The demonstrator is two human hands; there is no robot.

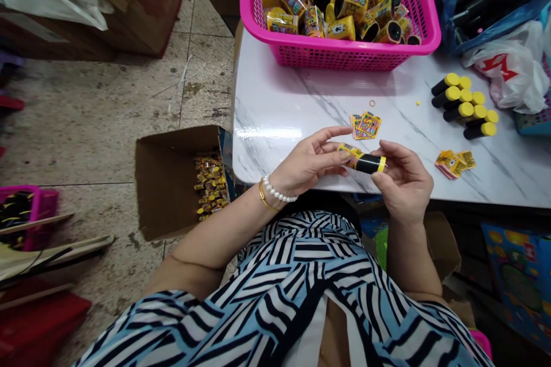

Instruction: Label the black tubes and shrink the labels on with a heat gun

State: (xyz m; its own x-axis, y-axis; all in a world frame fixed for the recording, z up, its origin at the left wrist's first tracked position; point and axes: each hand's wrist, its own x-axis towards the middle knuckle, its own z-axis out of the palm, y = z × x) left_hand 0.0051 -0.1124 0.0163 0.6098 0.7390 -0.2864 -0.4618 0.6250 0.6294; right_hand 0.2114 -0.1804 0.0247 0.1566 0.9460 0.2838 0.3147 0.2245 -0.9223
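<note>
A small black tube with a yellow cap lies sideways between my hands, just above the table's front edge. A yellow printed label covers its left end. My left hand, with a pearl bracelet at the wrist, pinches the labelled end between thumb and fingers. The thumb and fingers of my right hand close around the capped end. Just beyond my left fingertips is a small stack of printed labels. Another pile of labels lies to the right of my right hand.
A pink basket full of labelled tubes stands at the back of the marble-patterned table. Several yellow-capped black tubes lie at the right, near a white plastic bag. A cardboard box of wrapped pieces sits on the floor at left.
</note>
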